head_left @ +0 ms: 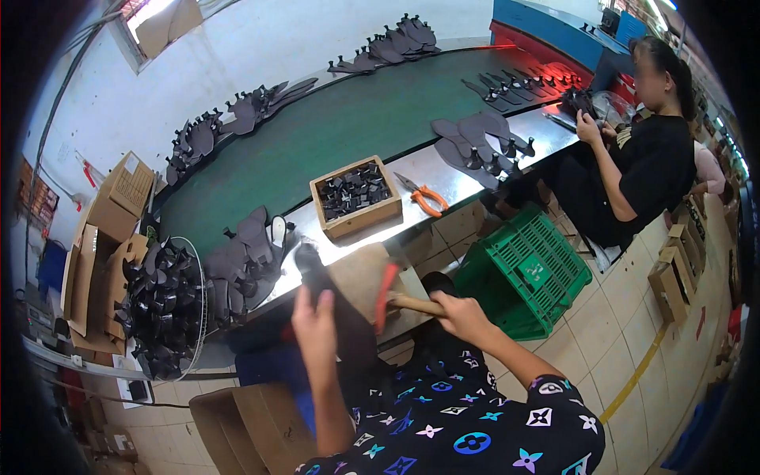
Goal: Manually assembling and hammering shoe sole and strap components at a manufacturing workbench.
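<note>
My left hand (315,323) grips a dark shoe sole (352,317) with a heel, held upright over a pale work block (408,305); motion smears its outline. My right hand (465,318) is wrapped round the wooden handle of a hammer (416,304). The hammer's red head is blurred and close to the right side of the sole; I cannot tell whether they touch. Beyond my hands, a wooden box (362,224) holds many small black pieces. Orange-handled pliers (431,201) lie beside it on the metal ledge.
A green conveyor belt (317,150) carries rows of heeled soles (253,111). More soles (245,253) lie left of me, next to a wire basket (203,297) of black heels. A green crate (522,269) stands right, near a seated co-worker (653,158) handling a dark piece.
</note>
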A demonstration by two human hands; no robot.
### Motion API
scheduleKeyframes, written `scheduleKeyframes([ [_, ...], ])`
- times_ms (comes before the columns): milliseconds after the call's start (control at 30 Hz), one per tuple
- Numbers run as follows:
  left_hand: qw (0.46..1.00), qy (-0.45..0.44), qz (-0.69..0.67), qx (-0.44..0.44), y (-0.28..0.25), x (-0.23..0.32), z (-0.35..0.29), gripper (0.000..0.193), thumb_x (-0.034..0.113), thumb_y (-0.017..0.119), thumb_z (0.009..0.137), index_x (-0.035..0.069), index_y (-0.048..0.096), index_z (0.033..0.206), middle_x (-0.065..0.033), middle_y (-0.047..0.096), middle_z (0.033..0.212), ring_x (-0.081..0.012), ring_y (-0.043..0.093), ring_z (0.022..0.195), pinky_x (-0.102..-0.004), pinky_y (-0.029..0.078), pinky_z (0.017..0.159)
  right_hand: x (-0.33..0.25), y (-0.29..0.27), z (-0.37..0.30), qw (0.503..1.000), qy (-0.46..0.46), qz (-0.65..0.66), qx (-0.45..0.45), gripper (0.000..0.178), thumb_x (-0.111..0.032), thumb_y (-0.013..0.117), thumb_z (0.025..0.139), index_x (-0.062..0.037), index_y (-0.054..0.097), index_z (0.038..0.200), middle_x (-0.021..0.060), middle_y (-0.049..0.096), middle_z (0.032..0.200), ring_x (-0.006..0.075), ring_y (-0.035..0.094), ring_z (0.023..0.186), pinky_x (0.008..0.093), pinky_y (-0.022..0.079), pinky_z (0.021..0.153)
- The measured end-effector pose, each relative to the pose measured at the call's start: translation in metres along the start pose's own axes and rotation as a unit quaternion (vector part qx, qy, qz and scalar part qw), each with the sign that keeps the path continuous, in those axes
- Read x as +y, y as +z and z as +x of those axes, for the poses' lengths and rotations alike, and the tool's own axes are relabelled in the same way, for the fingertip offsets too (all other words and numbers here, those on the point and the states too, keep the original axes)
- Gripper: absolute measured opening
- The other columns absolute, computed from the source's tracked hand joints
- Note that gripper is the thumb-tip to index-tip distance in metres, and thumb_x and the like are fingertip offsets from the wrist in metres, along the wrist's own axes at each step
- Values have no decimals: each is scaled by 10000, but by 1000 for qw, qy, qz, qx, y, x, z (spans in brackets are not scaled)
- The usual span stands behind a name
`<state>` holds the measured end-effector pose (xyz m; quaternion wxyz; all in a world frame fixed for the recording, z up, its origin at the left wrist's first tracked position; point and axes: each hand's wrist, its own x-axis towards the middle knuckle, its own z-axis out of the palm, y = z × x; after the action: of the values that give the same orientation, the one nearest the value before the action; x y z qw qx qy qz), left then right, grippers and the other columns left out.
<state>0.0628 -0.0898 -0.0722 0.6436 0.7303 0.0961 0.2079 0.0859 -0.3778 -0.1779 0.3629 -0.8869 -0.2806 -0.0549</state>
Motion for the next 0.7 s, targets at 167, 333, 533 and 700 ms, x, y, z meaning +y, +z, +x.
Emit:
scheduleKeyframes([
  [167, 859, -5, 511, -36, 31, -7, 3, 691, 204, 684, 906, 21, 359, 1487, -258, 399, 1337, -420, 396, 1226, -549, 339, 986, 14, -26, -84, 977, 184, 104, 38, 338, -291, 758, 870, -19, 560, 834, 209, 514, 594, 363, 611, 576, 414, 427, 526],
  [333, 866, 276, 410, -76, 73, -10, 138, 342, 170, 655, 903, 5, 595, 1196, -176, 631, 1062, -371, 576, 1016, -448, 459, 890, -35, -68, -75, 934, 296, 137, 148, 208, -138, 744, 868, -5, 609, 952, 150, 627, 646, 240, 594, 518, 310, 446, 524],
  [533, 804, 122, 520, -261, 104, -57, 254, 193, 131, 788, 751, -37, 712, 808, -187, 713, 789, -376, 692, 741, -438, 552, 688, -19, -40, -57, 937, 247, 174, 176, 166, -150, 733, 879, -10, 651, 916, 141, 627, 644, 229, 624, 526, 307, 447, 521],
  [700, 838, 124, 446, -290, 97, -46, 250, 155, 72, 776, 727, 38, 765, 877, -185, 719, 817, -310, 711, 765, -387, 552, 708, -20, -47, -27, 938, 209, 190, 200, 141, -134, 722, 885, -11, 653, 882, 137, 600, 645, 253, 605, 531, 318, 448, 523],
])
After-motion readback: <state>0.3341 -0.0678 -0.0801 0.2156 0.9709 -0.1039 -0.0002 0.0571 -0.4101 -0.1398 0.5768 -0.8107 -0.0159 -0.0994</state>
